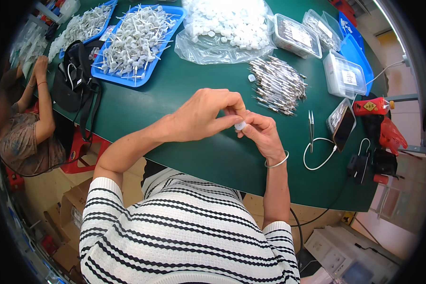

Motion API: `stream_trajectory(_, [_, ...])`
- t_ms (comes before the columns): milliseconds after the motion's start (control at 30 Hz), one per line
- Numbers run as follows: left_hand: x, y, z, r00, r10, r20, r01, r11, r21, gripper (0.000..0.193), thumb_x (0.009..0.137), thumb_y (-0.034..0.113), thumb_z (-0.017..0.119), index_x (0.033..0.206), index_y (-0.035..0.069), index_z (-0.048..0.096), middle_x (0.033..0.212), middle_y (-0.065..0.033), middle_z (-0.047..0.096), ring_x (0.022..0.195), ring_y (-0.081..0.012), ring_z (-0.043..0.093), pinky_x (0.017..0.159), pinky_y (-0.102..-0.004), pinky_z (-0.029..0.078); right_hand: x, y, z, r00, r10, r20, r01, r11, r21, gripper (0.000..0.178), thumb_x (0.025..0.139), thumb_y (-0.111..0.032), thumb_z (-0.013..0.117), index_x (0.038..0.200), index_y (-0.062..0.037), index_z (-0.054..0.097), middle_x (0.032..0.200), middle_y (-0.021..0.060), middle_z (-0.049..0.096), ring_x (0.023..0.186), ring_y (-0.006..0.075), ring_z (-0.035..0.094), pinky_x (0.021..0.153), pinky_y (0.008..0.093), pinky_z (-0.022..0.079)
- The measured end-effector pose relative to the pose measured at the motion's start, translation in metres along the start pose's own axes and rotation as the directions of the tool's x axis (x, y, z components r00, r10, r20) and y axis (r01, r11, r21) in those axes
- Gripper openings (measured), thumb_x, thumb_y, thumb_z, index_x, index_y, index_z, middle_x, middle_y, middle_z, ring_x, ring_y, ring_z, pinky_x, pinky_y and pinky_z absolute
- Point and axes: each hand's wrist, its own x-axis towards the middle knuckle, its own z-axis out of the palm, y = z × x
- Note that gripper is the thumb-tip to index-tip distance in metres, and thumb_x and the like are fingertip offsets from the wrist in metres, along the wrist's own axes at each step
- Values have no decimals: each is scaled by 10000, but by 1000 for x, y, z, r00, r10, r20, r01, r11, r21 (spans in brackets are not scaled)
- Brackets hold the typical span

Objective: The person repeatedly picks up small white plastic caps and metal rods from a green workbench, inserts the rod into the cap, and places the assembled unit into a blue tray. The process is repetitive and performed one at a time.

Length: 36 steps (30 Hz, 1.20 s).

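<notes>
Over the front part of the green table, my two hands meet at the fingertips. A small round white plastic cap is pinched there. My left hand is closed, its thumb and forefinger at the cap's upper edge. From the other side, the closed fingers of my right hand grip the same cap. Whether anything else sits inside the fingers is hidden. Just beyond my right hand lies a heap of thin metal-and-white rods. One loose white cap rests beside that heap.
A plastic bag heaped with white caps lies at the back. Blue trays of white stemmed parts stand left, near a black bag. Tweezers, a phone, and clear boxes are right. Another person sits far left.
</notes>
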Motion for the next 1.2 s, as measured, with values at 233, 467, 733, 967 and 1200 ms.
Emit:
stream_trajectory(233, [0,-1,-2,997,-80,-14,73,963,-258,141,771,14,685,899,30,628,859,-52,648,781,-159,615,722,-284,487,-1,0,1,1000,21,2,-21,996,86,174,922,-140,603,901,26,648,809,33,577,744,102,542,709,231,439])
stream_trajectory(467, [-6,4,-5,955,294,-37,-281,938,205,220,704,17,729,892,95,646,907,-17,609,851,-205,532,716,-312,441,0,2,0,999,-11,35,6,993,122,188,925,-153,601,895,27,645,825,33,573,735,101,550,700,229,440])
stream_trajectory(733, [11,4,-1,958,286,16,-284,940,191,112,746,62,700,830,76,628,836,-33,581,818,-229,527,686,-321,438,-3,-2,-1,998,33,44,-36,998,58,158,916,-134,603,912,17,646,819,38,594,744,90,548,705,230,446])
stream_trajectory(967, [23,6,-6,998,-46,40,48,998,-38,99,807,62,648,888,9,627,815,-58,620,738,-177,592,700,-296,469,-2,5,-2,999,-24,39,18,986,166,155,912,-131,608,925,16,655,807,40,598,730,104,543,692,237,447])
stream_trajectory(1200, [-11,0,20,944,127,-303,-82,984,159,277,711,92,777,951,46,646,849,-38,629,720,-155,514,628,-272,437,1,9,-3,997,-75,29,69,981,184,160,907,-133,622,906,24,655,820,42,577,714,113,533,683,234,437])
